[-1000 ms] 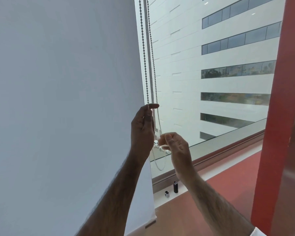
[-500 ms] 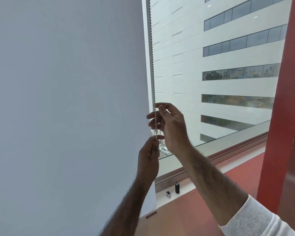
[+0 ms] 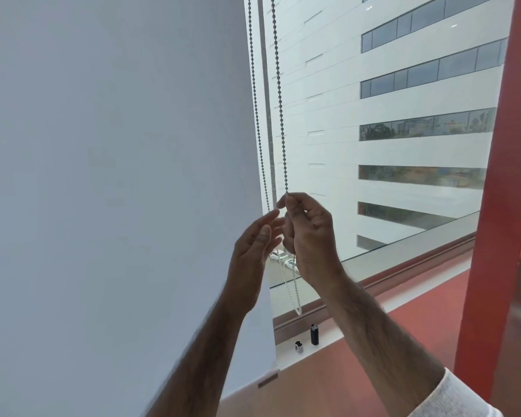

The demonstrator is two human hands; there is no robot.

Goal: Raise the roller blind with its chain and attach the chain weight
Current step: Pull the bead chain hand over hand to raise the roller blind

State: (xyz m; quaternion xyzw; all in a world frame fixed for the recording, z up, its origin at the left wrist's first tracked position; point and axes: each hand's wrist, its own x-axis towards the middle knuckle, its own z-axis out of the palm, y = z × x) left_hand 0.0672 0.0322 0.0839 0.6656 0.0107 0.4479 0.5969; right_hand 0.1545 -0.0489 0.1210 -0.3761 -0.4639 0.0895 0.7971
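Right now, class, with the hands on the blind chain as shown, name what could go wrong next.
1. Only the right hand pinches the grey beaded chain; the left hand is open beside the other strand, so the beads might slip.
2. The white roller blind hangs low; pulling the wrong strand may lower it.
3. The small black cylinder and the small metal piece on the white sill could be knocked off.

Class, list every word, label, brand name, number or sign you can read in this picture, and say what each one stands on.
There is none to read.
Roller blind: plain, no print.
Bottom-bar end tab: a blank strip.
Black cylinder and small silver piece on the sill: too small to show any marking.
Building outside: no sign or number legible.
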